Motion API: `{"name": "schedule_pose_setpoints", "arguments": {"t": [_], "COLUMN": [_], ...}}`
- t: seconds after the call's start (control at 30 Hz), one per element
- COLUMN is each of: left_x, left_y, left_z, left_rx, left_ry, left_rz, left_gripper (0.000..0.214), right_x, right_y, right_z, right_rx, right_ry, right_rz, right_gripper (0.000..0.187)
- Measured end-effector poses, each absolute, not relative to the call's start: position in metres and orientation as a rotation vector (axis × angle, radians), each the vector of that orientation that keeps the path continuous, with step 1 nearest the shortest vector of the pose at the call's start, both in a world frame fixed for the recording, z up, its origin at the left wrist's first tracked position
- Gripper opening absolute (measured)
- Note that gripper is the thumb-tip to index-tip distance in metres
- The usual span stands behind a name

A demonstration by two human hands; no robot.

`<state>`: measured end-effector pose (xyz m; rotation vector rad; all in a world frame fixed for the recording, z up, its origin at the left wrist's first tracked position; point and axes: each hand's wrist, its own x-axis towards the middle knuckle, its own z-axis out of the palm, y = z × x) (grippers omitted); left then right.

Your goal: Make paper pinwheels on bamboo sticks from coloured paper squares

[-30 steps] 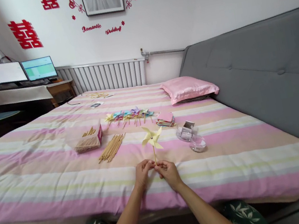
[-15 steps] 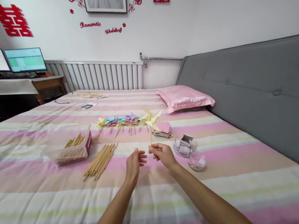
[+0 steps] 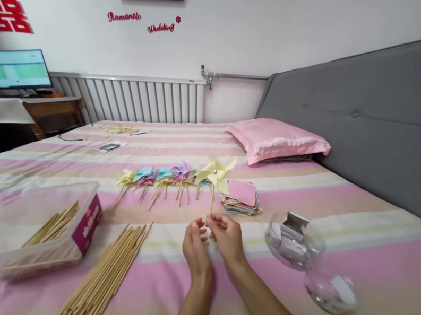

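Observation:
My right hand [image 3: 228,238] pinches the bottom of a thin wooden stick that carries a pale yellow paper pinwheel [image 3: 216,171]. The pinwheel's head lies at the right end of a row of coloured pinwheels [image 3: 157,177] on the striped bed. Beside the right hand, my left hand [image 3: 194,246] has its fingers curled loosely near the stick's end, and nothing shows in it. A stack of coloured paper squares [image 3: 241,198] sits just right of the stick.
A bundle of loose wooden sticks [image 3: 101,278] lies at the left, beside a clear box [image 3: 32,230] with more sticks. A clear jar [image 3: 293,240] and its lid [image 3: 332,290] lie at the right. A pink pillow [image 3: 275,138] and grey headboard [image 3: 388,111] are beyond.
Both hands moved forward across the bed with the yellow pinwheel, bringing it to the end of the pinwheel row. My left hand came off the stick. The view moved closer.

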<state>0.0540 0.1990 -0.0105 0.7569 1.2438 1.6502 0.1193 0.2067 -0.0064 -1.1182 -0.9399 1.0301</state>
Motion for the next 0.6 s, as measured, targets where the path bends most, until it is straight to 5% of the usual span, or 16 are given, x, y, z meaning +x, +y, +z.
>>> {"name": "schedule_pose_setpoints", "arguments": {"t": [0.6], "left_x": [0.023], "left_y": [0.188], "left_z": [0.009], "left_rx": [1.418], "left_ry": [1.709], "left_rz": [1.821], "left_gripper": [0.017], "right_x": [0.112], "right_y": [0.192], "right_z": [-0.031], "right_rx": [-1.179], "right_ry": [-1.072], "right_rz": [1.274], "right_gripper": [0.025]}}
